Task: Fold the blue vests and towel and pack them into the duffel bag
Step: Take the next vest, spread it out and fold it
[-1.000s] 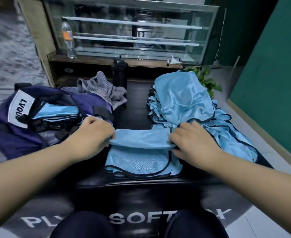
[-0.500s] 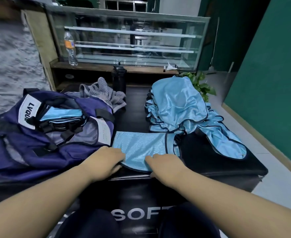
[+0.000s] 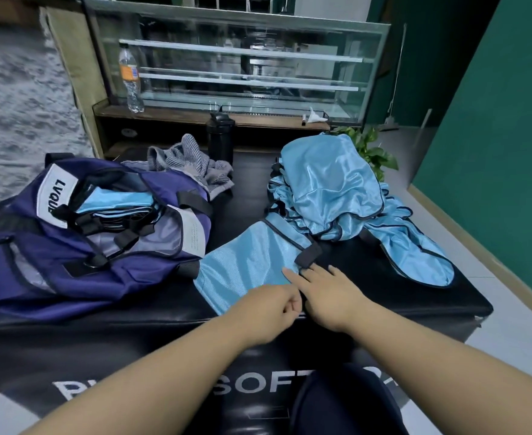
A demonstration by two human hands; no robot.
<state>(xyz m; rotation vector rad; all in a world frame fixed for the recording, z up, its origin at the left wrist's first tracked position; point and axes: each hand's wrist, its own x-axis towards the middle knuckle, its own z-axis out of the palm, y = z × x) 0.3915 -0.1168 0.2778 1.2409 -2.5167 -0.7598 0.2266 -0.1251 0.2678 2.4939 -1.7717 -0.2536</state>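
Folded vest: a blue vest point(image 3: 252, 262) lies flattened into a neat panel on the black padded bench point(image 3: 399, 277), just beside the bag, probably so the lift across is short.
Left hand: the left hand point(image 3: 271, 309) sits at the near edge of that panel with fingers curled in; it looks to be pinching the hem, though the fabric inside the curl is hidden, so I cannot tell for sure.
Right hand: the right hand point(image 3: 327, 290) lies flat and relaxed on the panel's right edge, fingers straight, gripping nothing; it seems to press the fold down so the slippery cloth keeps its shape.
Duffel bag: the navy duffel bag point(image 3: 79, 240) rests open on the left of the bench, with folded blue vests already showing inside its mouth.
Vest pile: a heap of unfolded vests point(image 3: 330, 189) waits on the right, apart from the bag, which keeps done and undone work separate.
Towel: the grey striped towel point(image 3: 192, 164) lies crumpled behind the bag, not yet folded.
Stage: my guess is this vest is nearly ready to go in, with much of the pile remaining.
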